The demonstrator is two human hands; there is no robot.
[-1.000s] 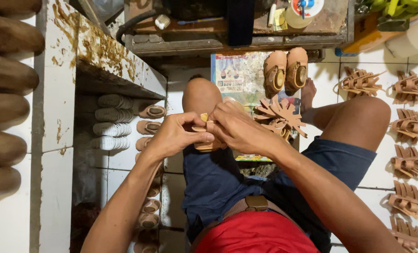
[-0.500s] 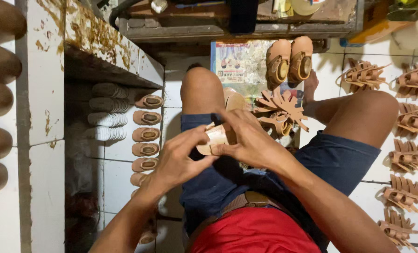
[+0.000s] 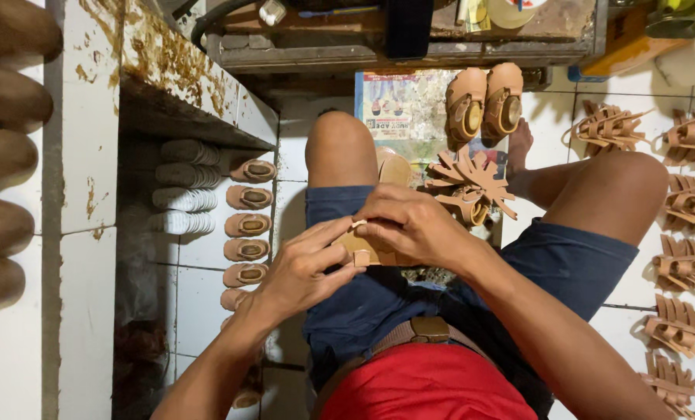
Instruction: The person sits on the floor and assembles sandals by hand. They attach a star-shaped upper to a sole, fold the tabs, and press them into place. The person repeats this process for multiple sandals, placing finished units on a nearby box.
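Observation:
Both my hands meet over my lap on a small tan shoe piece (image 3: pixel 363 250). My right hand (image 3: pixel 411 225) covers it from above, fingers curled round its top edge. My left hand (image 3: pixel 305 268) pinches its near left side with thumb and forefinger. Most of the piece is hidden under my fingers. Just beyond my hands, between my knees, lies a tan sole (image 3: pixel 394 166) and a tan strappy sandal upper (image 3: pixel 472 183).
A finished pair of small tan sandals (image 3: pixel 484 101) stands on a printed sheet (image 3: pixel 398 105) ahead. Rows of strappy uppers (image 3: pixel 686 264) line the white tiled floor at right. Soles (image 3: pixel 246 225) lie in a row at left beside a stained tiled ledge (image 3: pixel 168 74).
My hands have drawn the tan piece from my left knee back toward my lap. The view has tilted slightly, and the fingers have shifted their hold on the piece.

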